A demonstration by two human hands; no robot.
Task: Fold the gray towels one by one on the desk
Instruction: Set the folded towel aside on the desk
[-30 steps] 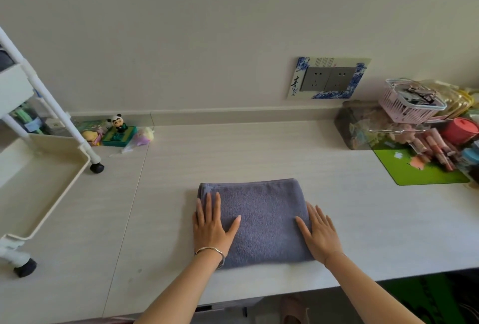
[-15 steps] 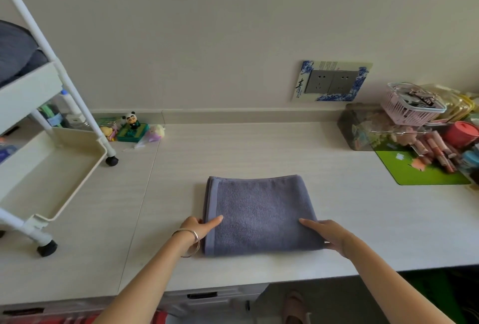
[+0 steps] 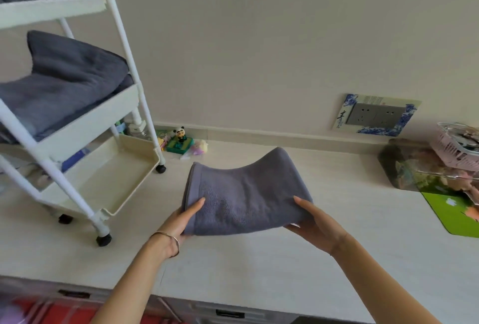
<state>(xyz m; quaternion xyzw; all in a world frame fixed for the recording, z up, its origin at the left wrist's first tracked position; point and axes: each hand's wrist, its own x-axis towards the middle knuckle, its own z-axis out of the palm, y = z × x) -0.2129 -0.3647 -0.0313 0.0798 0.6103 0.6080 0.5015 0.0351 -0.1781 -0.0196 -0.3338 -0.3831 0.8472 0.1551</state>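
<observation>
**Now gripping the gray towel (image 3: 246, 194) at both ends**

Softly folded, it hangs just above the surface (image 3: 259, 266), right of the white cart (image 3: 85, 121), and dips in the middle between my grips. My left hand (image 3: 181, 222) pinches the end nearer the cart, thumb on top and fingers beneath. My right hand (image 3: 313, 227) pinches the end farther from it the same way. I judge it light, limp and grippy, with nothing to break. The layers could slip apart, so I should clamp through all of them at the short ends. More towels (image 3: 67, 77) lie on the cart's shelves.
</observation>
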